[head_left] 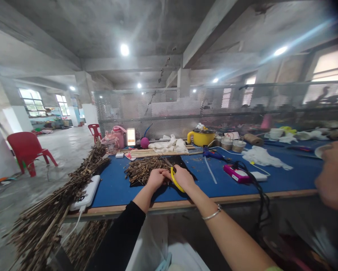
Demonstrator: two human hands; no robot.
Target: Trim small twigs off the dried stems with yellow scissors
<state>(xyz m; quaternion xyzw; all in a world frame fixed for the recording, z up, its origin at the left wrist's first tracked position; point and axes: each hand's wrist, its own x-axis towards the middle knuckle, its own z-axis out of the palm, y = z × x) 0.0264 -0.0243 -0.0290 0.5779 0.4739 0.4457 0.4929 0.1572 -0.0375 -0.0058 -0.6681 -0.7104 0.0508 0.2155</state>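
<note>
My right hand (184,177) is closed around yellow-handled scissors (174,180) over the blue table top (242,184). My left hand (155,178) is closed beside it, fingers pinched at the near end of a pile of dry brown twigs (144,168). The two hands touch each other above a dark patch on the table. What the left fingers pinch is too small to make out.
A long bundle of dry stalks (58,203) leans off the table's left edge, with a white power bank (86,193) on it. A yellow pot (201,137), pink bottle (118,135), white cloths (263,156), magenta device (236,174) and black cable lie behind. Another person's hand (334,177) is at the right. Red chair (27,150) stands left.
</note>
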